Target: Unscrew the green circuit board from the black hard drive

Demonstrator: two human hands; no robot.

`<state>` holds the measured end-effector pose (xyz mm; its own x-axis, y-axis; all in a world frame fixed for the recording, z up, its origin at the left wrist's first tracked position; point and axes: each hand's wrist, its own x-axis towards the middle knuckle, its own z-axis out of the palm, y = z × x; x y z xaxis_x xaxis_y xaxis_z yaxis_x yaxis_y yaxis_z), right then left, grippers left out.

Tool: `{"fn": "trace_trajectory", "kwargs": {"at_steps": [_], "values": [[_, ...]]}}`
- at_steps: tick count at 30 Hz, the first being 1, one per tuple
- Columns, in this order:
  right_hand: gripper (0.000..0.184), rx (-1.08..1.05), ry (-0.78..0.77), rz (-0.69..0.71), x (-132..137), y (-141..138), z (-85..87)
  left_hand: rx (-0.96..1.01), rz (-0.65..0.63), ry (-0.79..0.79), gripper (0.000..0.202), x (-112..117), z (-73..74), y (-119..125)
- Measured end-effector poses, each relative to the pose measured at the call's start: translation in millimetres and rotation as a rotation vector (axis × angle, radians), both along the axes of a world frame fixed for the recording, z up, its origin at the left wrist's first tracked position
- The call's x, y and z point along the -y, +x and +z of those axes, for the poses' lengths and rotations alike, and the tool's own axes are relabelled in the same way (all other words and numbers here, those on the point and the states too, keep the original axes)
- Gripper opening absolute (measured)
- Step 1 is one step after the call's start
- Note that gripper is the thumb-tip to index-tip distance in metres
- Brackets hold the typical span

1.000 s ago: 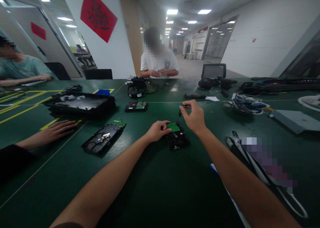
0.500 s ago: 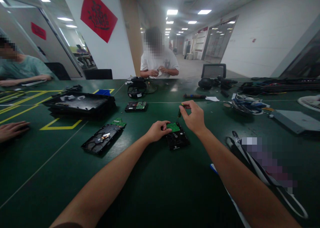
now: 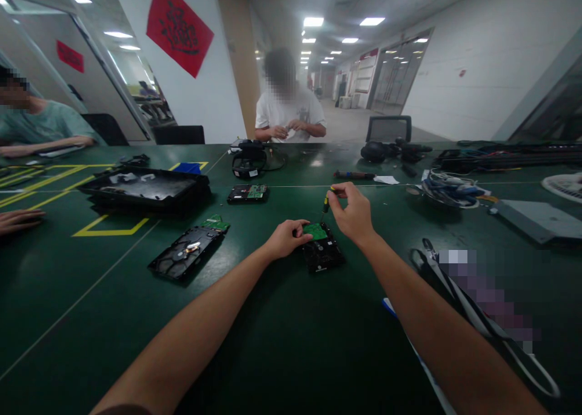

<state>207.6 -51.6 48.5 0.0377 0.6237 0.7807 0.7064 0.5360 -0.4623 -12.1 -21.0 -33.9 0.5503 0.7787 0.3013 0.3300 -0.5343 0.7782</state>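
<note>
1. Gripping a slim black-and-yellow screwdriver (image 3: 325,205) by the handle: right hand (image 3: 355,212), thumb and fingertips closed on it. Shaft points down, tip at the far edge of the drive; can't tell if it's seated in a screw.
2. Left hand (image 3: 285,240): thumb on the left edge of the green circuit board (image 3: 317,230), fingers curled at the drive's side, steadying hold.
3. Black rectangular hard drive (image 3: 322,258) lies flat on the dark green tabletop (image 3: 291,330), between both hands, board at its far end.
4. Left of that, well apart: open black drive casing (image 3: 184,256), green board at its far end. Smaller black-and-green drive (image 3: 246,194) farther back.
5. Far left: stacked black plastic trays (image 3: 159,190).
6. Beyond right hand: dark-handled tool (image 3: 354,175) beside white paper scrap (image 3: 386,180).
7. Right side: blue-grey cable tangle (image 3: 448,192), flat grey metal box (image 3: 539,221).
8. Across the table: person in white shirt (image 3: 291,113), hands together.
</note>
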Motion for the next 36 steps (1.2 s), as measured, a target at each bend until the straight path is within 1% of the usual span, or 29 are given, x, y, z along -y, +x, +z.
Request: {"fn": "trace_trajectory", "kwargs": {"at_steps": [4,8,13,16,21,26,31,34,36], "values": [[0.019,0.05,0.029,-0.014,-0.5,1.2,-0.5,0.018,-0.01,0.0,0.038,-0.7,-0.8,0.1],[0.018,0.015,0.021,-0.043,-1.9,2.1,-1.7,0.022,-0.02,0.011,0.039,-0.8,-1.6,0.1],[0.014,0.019,0.003,0.01,0.1,0.1,1.2,0.013,-0.005,0.036,0.039,-0.6,-2.1,0.1],[0.015,0.05,0.024,0.032,1.9,-2.3,3.3,-0.002,-0.004,0.029,0.039,-0.6,-1.7,0.1],[0.013,0.026,0.03,-0.01,1.8,-2.2,2.9,0.013,-0.017,0.02,0.039,-0.3,-1.0,0.2],[0.011,0.03,0.015,0.005,1.8,-0.8,2.6,0.006,-0.003,0.011,0.039,1.8,1.5,0.4],[0.015,0.043,0.036,-0.016,0.7,-1.1,1.4,0.002,-0.011,0.028,0.039,2.3,3.7,0.3],[0.016,0.008,0.021,-0.036,-0.5,-0.3,0.4,-0.007,-0.002,0.034,0.039,1.4,3.0,-0.1],[0.016,-0.007,0.004,-0.023,-0.5,0.0,0.3,-0.01,-0.004,0.021,0.039,0.8,2.1,-0.1]]}}
